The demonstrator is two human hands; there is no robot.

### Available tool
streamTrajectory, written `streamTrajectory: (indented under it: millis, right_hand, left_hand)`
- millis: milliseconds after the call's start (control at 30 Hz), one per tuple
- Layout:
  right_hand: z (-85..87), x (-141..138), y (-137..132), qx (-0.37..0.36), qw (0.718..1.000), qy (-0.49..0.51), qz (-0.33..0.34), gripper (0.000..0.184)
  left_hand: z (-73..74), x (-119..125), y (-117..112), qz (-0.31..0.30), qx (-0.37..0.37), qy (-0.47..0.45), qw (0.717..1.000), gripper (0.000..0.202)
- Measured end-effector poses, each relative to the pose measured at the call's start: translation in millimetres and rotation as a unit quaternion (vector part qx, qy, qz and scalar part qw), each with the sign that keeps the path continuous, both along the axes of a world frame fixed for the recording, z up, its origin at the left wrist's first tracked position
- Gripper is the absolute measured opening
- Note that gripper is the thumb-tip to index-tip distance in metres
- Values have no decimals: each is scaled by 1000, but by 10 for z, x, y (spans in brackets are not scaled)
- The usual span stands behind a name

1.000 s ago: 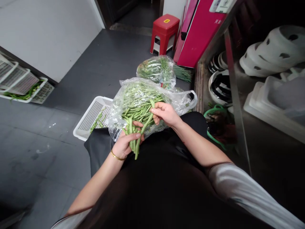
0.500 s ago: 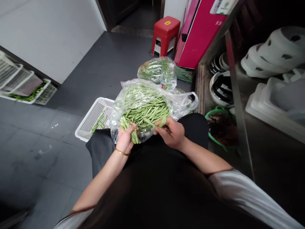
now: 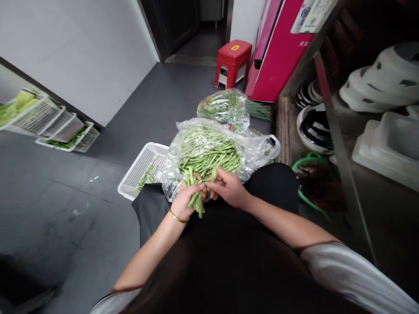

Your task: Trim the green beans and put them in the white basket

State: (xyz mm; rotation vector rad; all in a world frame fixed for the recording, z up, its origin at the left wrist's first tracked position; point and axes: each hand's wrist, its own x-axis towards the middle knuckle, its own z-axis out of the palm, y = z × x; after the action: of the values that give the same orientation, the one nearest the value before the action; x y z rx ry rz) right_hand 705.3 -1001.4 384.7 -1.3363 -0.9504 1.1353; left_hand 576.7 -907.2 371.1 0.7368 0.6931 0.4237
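A clear plastic bag point(image 3: 258, 148) full of long green beans point(image 3: 209, 155) rests on my lap, over a black apron. My left hand point(image 3: 185, 203), with a gold bangle at the wrist, is closed round a small bunch of beans point(image 3: 196, 198) whose ends hang down past the fingers. My right hand point(image 3: 227, 187) is closed too, pinching a bean at the mouth of the bag, right beside the left hand's bunch.
A white perforated tray point(image 3: 139, 168) with a few beans lies on the floor at my left knee. A second bag of greens point(image 3: 222, 107) sits farther off. Beyond are a red stool point(image 3: 234, 61), a magenta cabinet point(image 3: 278, 56), stacked white trays point(image 3: 62, 131) and a steel shelf point(image 3: 330, 113) with dishes.
My right hand has come in from the bag's right side to meet the left hand. The left hand's bunch now hangs lower in front of the bag. The view has shifted.
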Motion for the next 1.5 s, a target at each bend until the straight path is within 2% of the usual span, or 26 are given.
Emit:
streamTrajectory:
  millis: [67,133,233,300,367,433,533,633,733,833,867,933,967,1033,1100,1133,1200,1267,1367,1433,1500]
  right_hand:
    - [28,-75,-72,45,995,-85,9,25]
    - [6,-106,-64,47,995,-83,38,23]
    - [-78,-78,63,-4,999,-35,38,27]
    - [-117,-37,140,-32,998,-51,25,31]
    - [-120,-9,169,-35,992,-118,30,34]
    - [-98,-14,156,-22,972,-226,55,33]
    - [-60,-70,103,-12,914,-395,97,27]
    - [-34,-96,59,-4,868,-478,132,22]
    - [-4,12,48,16,864,-480,150,26]
    - [43,200,53,22,868,-488,91,30]
    - [66,244,52,40,867,-489,90,29]
    - [126,267,37,104,865,-469,143,30]
    - [158,243,22,125,875,-438,165,33]
    - [204,147,-28,114,914,-341,187,33]
    - [202,33,-97,44,955,-180,232,36]
    - [180,-13,-129,-14,973,-84,215,39]
    - [98,-51,-147,-115,979,68,153,42]
    - [-3,13,-70,-129,981,128,67,40]
    - [-101,278,153,-83,993,81,-34,41]
    - [-94,490,261,-62,995,-24,-72,39]
    - [-50,669,305,-52,976,-203,-62,36]
  left_hand:
    - [-43,11,43,66,-22,26,997,29]
    - [-63,16,54,113,-15,38,993,29]
    - [-38,2,-14,135,65,30,988,29]
    - [4,-28,-69,132,126,36,982,32]
    - [51,-70,-90,122,175,53,976,36]
    - [88,-110,-73,90,194,65,975,38]
    - [113,-145,-33,38,196,83,976,38]
    - [110,-142,-21,20,204,101,974,37]
    - [92,-120,-16,-10,164,90,982,37]
    - [88,-109,-15,-44,124,65,989,37]
    - [100,-115,-23,-50,115,56,991,37]
    - [150,-149,-56,-59,98,34,993,38]
    - [184,-173,-76,-69,89,22,993,39]
    - [256,-223,-106,-118,83,0,990,43]
    - [325,-270,-105,-187,94,-5,978,49]
    - [359,-295,-88,-218,100,-7,971,50]
    - [431,-370,-3,-245,112,-17,963,52]
    - [515,-495,186,-198,132,-26,971,52]
    - [651,-773,673,-9,201,4,980,48]
    - [689,-945,1047,127,284,90,946,40]
    - [628,-1032,1369,238,319,188,898,38]
